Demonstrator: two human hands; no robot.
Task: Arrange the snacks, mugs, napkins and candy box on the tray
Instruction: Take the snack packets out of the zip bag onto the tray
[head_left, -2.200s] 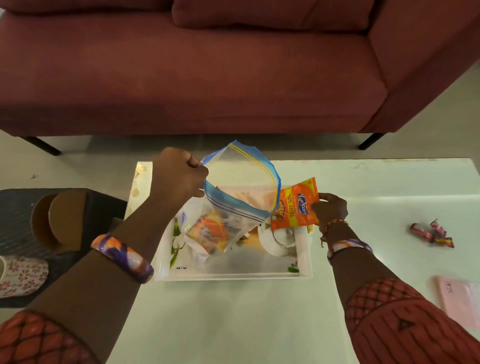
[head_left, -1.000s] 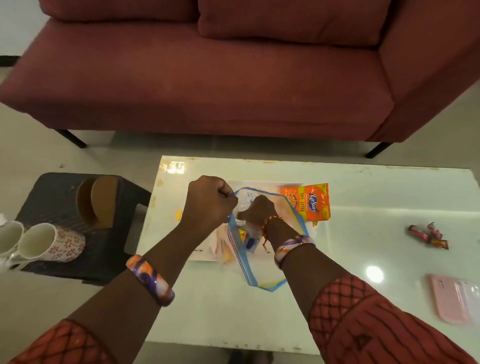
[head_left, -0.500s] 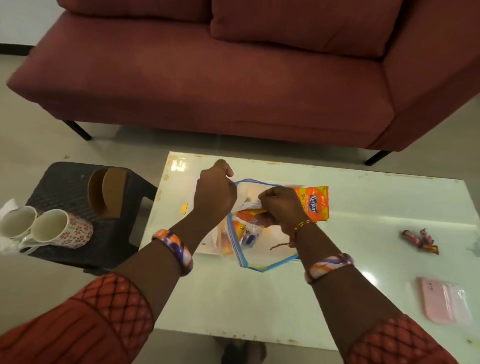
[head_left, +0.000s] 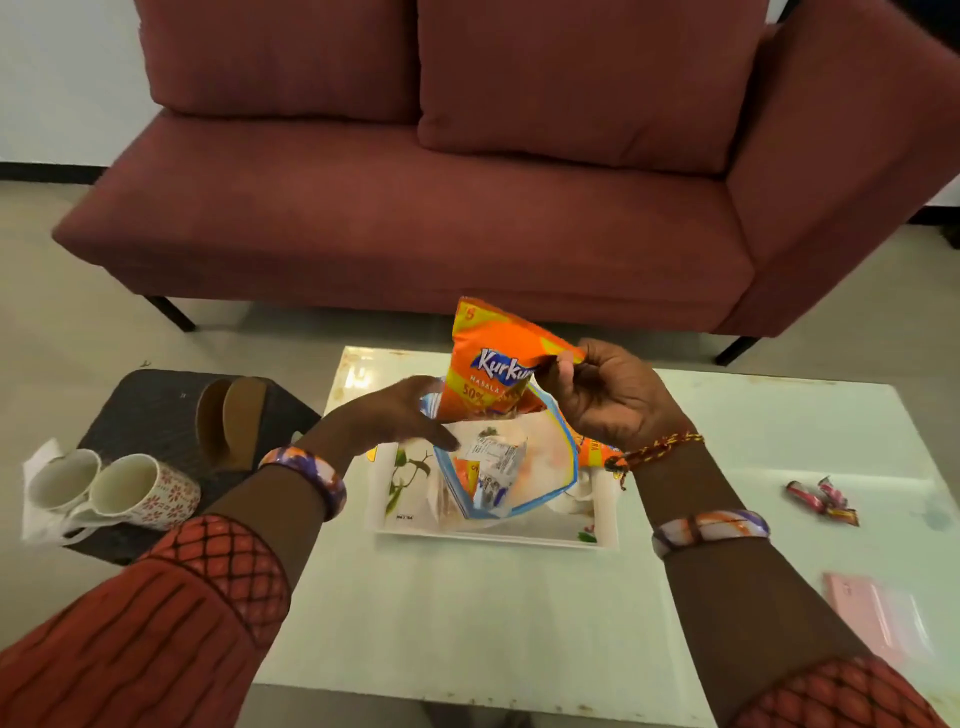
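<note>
Kurkure snack packet (head_left: 493, 364) sits at centre frame, raised above the zip-top bag (head_left: 511, 467), which lies on the white floral tray (head_left: 405, 483) on the pale counter (head_left: 467, 613). We judge the weakest point to be our grip: the right hand (head_left: 608, 400) pinches only the packet's right edge between thumb and forefinger, the other fingers loosely curled, so a slick foil edge could slip and drop the packet back onto the bag. A second orange packet (head_left: 592, 449) shows just below that wrist, and a careless set-down could pile one on the other rather than arrange them.

Our left hand (head_left: 400, 415) reaches in from the left, palm turned down and fingers spread open at the bag's blue rim; whether it actually grips the plastic we cannot tell. If it lets go, the bag mouth may sag shut over the wrappers remaining inside.

Both forearms angle inward over the tray, the right wrist cocked upward. Two mugs (head_left: 109, 493) lie tipped on the dark side table (head_left: 156, 415) at left frame, loose candies (head_left: 821, 501) at right, all waiting off the tray.
</note>
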